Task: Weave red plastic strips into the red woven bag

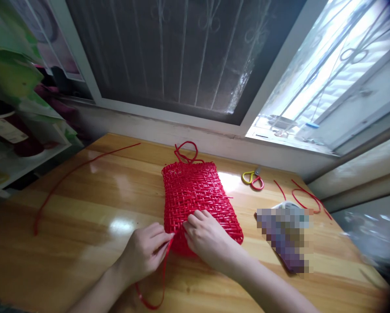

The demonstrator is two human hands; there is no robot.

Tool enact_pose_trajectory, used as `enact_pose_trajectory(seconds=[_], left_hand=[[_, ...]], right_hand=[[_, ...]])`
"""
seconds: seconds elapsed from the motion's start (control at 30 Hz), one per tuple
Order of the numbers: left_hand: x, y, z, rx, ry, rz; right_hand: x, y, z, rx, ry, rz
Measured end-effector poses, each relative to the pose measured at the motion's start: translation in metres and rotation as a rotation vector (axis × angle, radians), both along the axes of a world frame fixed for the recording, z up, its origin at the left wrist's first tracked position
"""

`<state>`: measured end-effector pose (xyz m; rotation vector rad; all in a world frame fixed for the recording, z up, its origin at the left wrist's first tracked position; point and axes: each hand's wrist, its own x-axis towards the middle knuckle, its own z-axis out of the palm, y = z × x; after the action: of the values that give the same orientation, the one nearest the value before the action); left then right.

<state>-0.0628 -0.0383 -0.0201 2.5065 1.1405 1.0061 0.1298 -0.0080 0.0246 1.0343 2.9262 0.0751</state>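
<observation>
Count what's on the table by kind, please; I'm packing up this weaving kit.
Red woven piece: 1
Working red strip in the left hand grip: 1
Long loose red strip, left: 1
Cluster of red strips, right: 1 (strands uncountable)
Scissors: 1
Blurred-out object: 1
Total: 6

Your left hand (146, 252) sits just left of the woven mat's (198, 191) near edge, knuckles up, its fingers (164, 239) pinched together on a red strip (164, 269). Your right hand (208, 237) lies palm down on that near edge, fingers (196, 216) bent toward the left hand; whether they grip is hidden. Both forearms come in bare from nearer than the mat.
</observation>
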Motion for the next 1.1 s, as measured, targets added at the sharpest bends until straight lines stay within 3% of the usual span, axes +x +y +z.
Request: enact_pose_trajectory(seconds=[0.17,0.33,0.57,0.83,1.1], left_hand=[[0.006,0.002,0.001,0.019,0.081,-0.007],[0.009,0.004,-0.001,0.012,0.102,-0.021],[0.011,0.003,-0.007,0.009,0.094,-0.024],[0.011,0.007,0.004,-0.091,0.102,-0.025],[0.014,0.009,0.009,-0.037,0.15,-0.037]], right_hand=[[-0.015,0.009,0.0,-0.023,-0.243,0.162],[-0.02,0.01,0.004,-0.134,-0.212,0.03],[-0.024,0.021,0.019,-0.273,-0.301,0.01],[-0.012,0.046,0.013,-0.442,-0.19,-0.096],[-0.02,0.016,0.026,-0.311,-0.296,-0.007]])
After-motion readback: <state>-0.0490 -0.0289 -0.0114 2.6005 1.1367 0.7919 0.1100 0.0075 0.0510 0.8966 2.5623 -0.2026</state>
